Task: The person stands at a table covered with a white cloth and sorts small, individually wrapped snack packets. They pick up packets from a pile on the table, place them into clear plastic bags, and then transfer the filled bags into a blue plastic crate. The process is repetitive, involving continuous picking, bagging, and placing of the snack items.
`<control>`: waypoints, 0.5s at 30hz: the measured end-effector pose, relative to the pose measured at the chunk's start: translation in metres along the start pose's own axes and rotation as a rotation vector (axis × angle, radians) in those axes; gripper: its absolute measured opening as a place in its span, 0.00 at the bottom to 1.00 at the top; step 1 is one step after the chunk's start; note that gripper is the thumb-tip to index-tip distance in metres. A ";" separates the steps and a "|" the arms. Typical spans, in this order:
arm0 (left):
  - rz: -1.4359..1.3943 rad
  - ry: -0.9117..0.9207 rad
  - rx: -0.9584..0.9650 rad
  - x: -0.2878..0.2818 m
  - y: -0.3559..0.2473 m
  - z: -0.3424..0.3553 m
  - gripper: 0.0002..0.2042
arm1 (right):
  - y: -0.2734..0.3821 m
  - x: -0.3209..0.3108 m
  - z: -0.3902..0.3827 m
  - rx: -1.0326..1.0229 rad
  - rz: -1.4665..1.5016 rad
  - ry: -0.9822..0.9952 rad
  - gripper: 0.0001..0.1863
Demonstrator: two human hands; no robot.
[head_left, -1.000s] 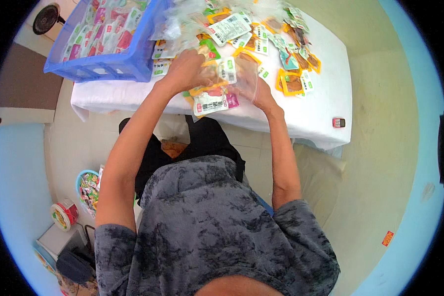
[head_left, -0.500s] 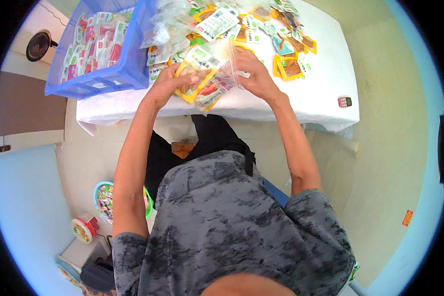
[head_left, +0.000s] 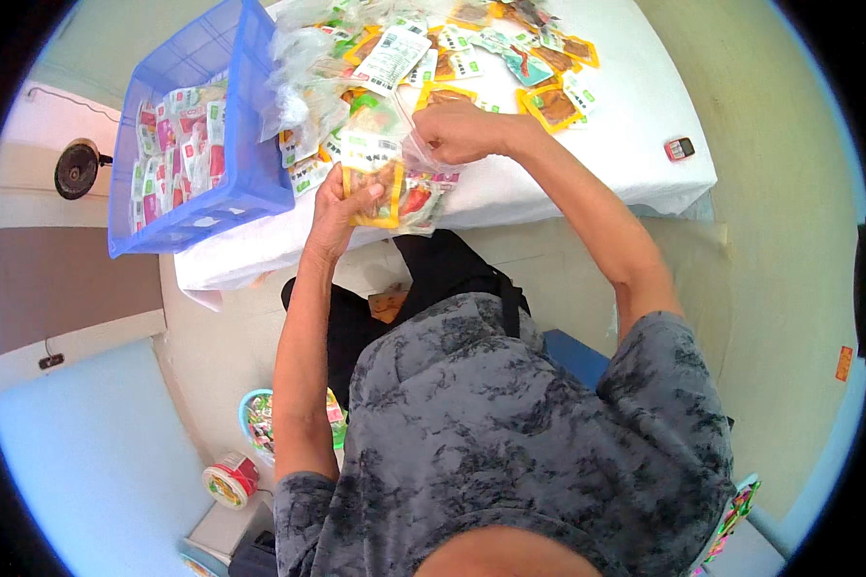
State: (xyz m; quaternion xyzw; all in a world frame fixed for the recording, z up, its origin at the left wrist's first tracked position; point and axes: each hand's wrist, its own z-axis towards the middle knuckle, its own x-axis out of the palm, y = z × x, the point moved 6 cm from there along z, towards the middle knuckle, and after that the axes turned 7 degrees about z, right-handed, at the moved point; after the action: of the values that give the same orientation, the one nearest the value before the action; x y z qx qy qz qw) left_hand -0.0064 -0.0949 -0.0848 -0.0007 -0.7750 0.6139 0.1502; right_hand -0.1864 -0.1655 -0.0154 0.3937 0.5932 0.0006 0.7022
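Fingers (head_left: pixel 364 198) of the left hand (head_left: pixel 332 216) grip a yellow-edged packet (head_left: pixel 375 178) over the near edge of the tabletop (head_left: pixel 621 106) in the head view. The right hand (head_left: pixel 460 132) curls its fingers against a clear bag (head_left: pixel 413 154) just beside the packet; whether they pinch it cannot be told. A blue crate (head_left: pixel 252 183) stands left; loose packets (head_left: pixel 553 106) lie beyond the hands.

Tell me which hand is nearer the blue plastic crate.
Left. The left hand, gripping a yellow-edged food pouch, is just right of the blue plastic crate; the right hand is farther right, at a clear plastic bag.
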 end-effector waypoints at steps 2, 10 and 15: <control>0.024 0.038 -0.012 0.003 -0.003 0.000 0.28 | 0.000 0.000 0.008 -0.010 -0.044 0.106 0.08; 0.458 0.124 0.071 -0.002 -0.014 0.000 0.31 | 0.031 -0.033 0.014 0.024 -0.026 0.046 0.05; 0.378 -0.158 0.190 0.002 -0.023 -0.012 0.26 | 0.035 -0.028 0.009 0.113 -0.059 0.082 0.05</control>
State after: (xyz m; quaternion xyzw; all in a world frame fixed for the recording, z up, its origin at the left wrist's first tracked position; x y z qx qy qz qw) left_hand -0.0013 -0.0883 -0.0602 -0.0839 -0.7089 0.6997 -0.0294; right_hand -0.1706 -0.1597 0.0275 0.4146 0.6321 -0.0374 0.6536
